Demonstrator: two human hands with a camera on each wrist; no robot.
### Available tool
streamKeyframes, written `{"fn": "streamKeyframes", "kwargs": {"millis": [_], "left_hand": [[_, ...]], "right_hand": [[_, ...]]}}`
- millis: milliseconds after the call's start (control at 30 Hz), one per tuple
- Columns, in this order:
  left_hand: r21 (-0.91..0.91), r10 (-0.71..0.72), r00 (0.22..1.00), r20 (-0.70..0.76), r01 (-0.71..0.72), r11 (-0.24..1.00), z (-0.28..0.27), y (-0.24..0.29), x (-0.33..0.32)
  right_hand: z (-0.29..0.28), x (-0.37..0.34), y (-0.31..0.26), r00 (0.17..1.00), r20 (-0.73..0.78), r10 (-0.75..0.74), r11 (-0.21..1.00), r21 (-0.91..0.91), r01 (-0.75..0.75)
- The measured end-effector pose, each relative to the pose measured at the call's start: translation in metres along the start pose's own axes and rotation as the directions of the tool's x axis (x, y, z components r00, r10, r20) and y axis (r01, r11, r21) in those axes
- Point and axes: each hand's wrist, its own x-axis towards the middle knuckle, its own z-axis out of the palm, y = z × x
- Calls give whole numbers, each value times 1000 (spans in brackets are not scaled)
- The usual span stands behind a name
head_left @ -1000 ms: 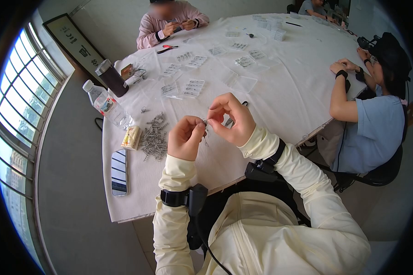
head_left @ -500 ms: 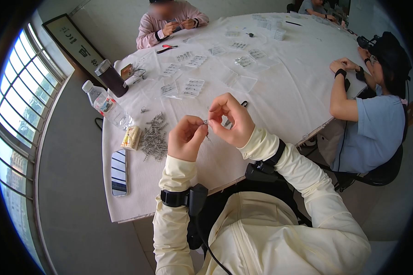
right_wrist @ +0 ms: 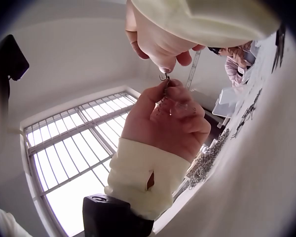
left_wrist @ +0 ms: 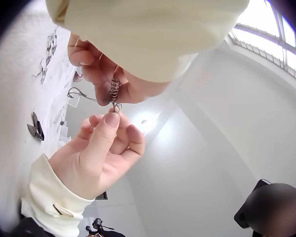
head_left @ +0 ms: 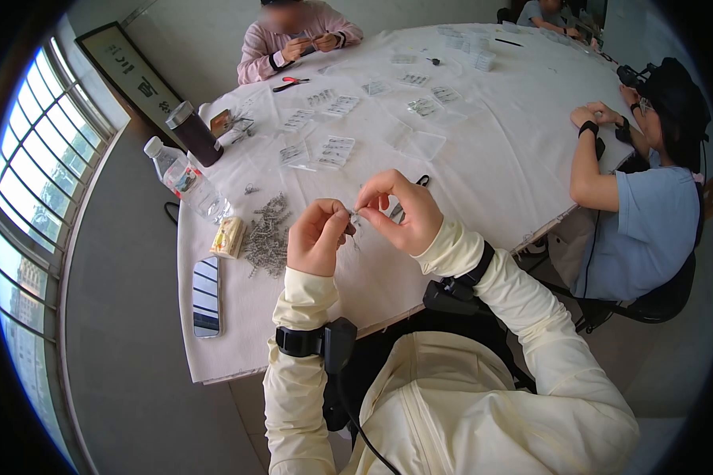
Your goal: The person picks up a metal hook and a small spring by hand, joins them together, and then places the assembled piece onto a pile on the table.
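Note:
In the head view my left hand (head_left: 317, 237) and right hand (head_left: 404, 215) meet fingertip to fingertip above the near table. Between the left fingers is a small metal coil spring (left_wrist: 115, 89) with thin wire, and a fishing hook (left_wrist: 76, 93) juts out sideways from that hand. At the spring's lower end, the right thumb and forefinger pinch a small hook (right_wrist: 164, 77). The left palm hides part of the wire. A heap of metal springs (head_left: 268, 241) lies left of my hands. Dark cutters (left_wrist: 36, 127) lie on the cloth beyond the right hand.
A phone (head_left: 207, 297), tissue pack (head_left: 228, 238), water bottle (head_left: 184, 180) and dark flask (head_left: 196, 136) line the left side. Clear plastic boxes (head_left: 335, 151) of tackle lie farther back, with red-handled pliers (head_left: 291, 83). Other people sit around the white-clothed table (head_left: 499, 150).
My left hand has turned slightly and shifted a little left. The right hand's raised fingers have dipped a little, while its thumb and forefinger stay at the left fingertips.

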Motion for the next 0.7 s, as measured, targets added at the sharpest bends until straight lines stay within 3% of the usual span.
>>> {"fn": "streamKeyframes", "kwargs": {"millis": [400, 700], "left_hand": [[71, 70, 997, -19, -69, 995, 4, -1, 0], [180, 168, 984, -52, -156, 971, 7, -6, 1]], "right_hand": [[2, 2, 4, 996, 35, -78, 990, -117, 82], [5, 2, 7, 982, -57, -178, 967, -198, 164]]}}
